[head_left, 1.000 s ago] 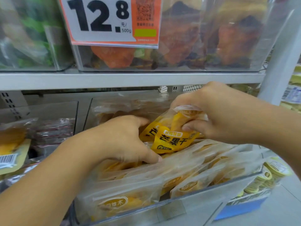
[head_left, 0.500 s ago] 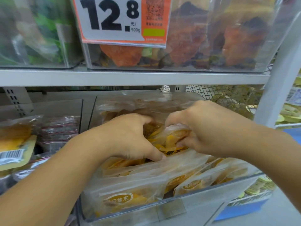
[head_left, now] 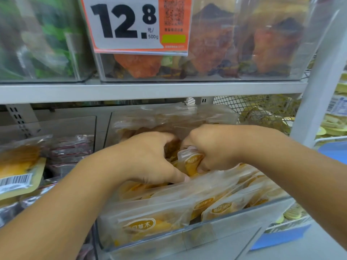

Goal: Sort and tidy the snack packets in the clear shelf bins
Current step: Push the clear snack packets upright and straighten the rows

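- The yellow snack packet (head_left: 193, 162) sits in the middle of the clear bin (head_left: 216, 233) on the lower shelf, pushed down among the other packets (head_left: 206, 196).
- It stands roughly on edge, its printed face turned toward the camera and its sealed top edge up. I cannot tell its long axis, since most of it is hidden.
- The right hand (head_left: 217, 149) has its fingers curled round the packet's upper part.
- The left hand (head_left: 148, 158) reaches into the same gap. Its thumb (head_left: 178, 176) presses on the row in front, and its other fingers are hidden, so I cannot tell what they hold.
- Risks, as I judge them: forcing the packet into the tight gap could crumple it, or buckle the front row, which leans on the bin's front wall.
- Above is a price card (head_left: 135, 25) on an upper bin (head_left: 262, 68).
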`<state>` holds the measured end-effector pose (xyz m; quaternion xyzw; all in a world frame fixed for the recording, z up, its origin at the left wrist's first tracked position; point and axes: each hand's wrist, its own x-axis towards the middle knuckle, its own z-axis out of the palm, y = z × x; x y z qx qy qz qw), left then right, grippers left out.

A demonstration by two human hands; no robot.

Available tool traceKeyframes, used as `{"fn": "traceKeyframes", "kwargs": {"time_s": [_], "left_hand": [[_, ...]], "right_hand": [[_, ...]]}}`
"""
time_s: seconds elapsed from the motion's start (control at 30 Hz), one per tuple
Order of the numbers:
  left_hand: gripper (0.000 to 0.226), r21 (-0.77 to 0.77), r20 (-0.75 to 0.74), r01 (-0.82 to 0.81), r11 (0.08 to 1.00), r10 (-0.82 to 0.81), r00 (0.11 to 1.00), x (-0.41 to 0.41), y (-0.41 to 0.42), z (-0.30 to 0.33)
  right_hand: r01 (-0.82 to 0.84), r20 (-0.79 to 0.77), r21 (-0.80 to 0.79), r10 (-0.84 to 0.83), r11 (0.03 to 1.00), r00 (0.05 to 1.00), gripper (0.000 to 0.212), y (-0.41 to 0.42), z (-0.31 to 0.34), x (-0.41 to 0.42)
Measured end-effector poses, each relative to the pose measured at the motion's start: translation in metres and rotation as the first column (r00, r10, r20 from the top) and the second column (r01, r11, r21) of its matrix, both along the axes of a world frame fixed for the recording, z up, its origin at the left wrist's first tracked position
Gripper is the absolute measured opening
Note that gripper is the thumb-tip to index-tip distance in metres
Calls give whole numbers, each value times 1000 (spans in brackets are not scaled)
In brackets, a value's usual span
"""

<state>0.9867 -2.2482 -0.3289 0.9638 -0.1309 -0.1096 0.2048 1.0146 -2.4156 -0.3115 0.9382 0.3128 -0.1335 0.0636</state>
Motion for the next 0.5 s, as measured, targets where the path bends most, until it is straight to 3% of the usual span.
{"fn": "traceKeyframes", "kwargs": {"time_s": [0.2,0.33,0.43,0.5], "left_hand": [[94,37,-25,-17,999,18,1000,-7,3,5],[79,109,86,-30,994,21,996,-9,2,0],[57,154,162,-51,987,26,986,-12,0,0],[41,172,188,-50,984,17,982,-14,1,1]], "right_hand": [[-36,-70,-112,28,993,997,19,6,-9,15],[-50,-29,49,52,998,998,19,-6,-6,9],[-19,39,156,13,988,999,30,-20,-6,2],[-14,49,177,5,984,999,26,-22,-4,0]]}}
